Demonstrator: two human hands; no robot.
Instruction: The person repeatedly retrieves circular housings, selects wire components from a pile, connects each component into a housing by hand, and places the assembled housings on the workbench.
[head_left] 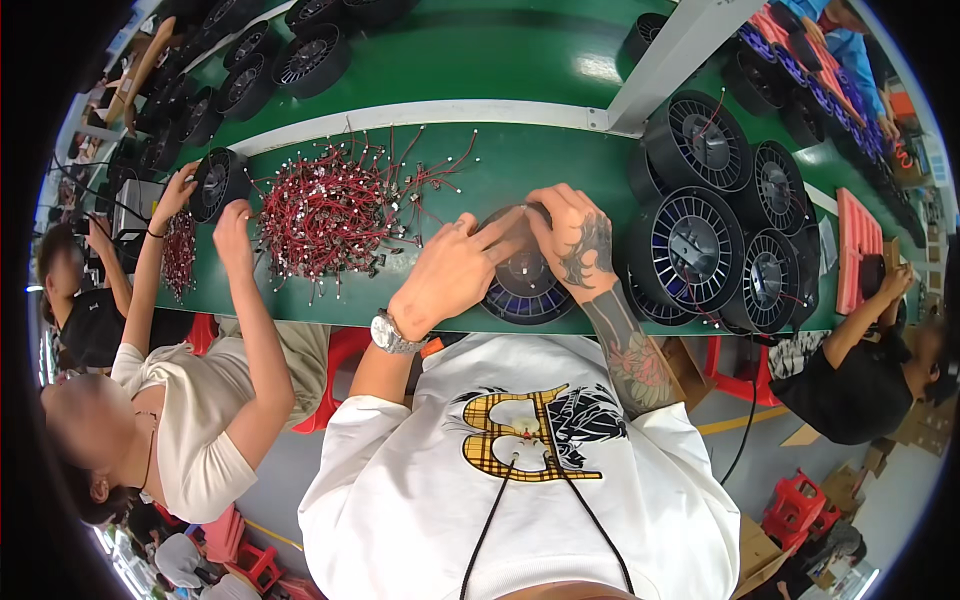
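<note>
At frame centre I see both hands on a round black fan (522,285) at the green table's (520,160) near edge: left hand (455,270) lies flat, fingers stretched across its top; right hand (572,240) curls over the far rim (fingertips hidden). Red wires (335,215) are heaped centre-left, and stacked fans (715,225) stand on the right.
</note>
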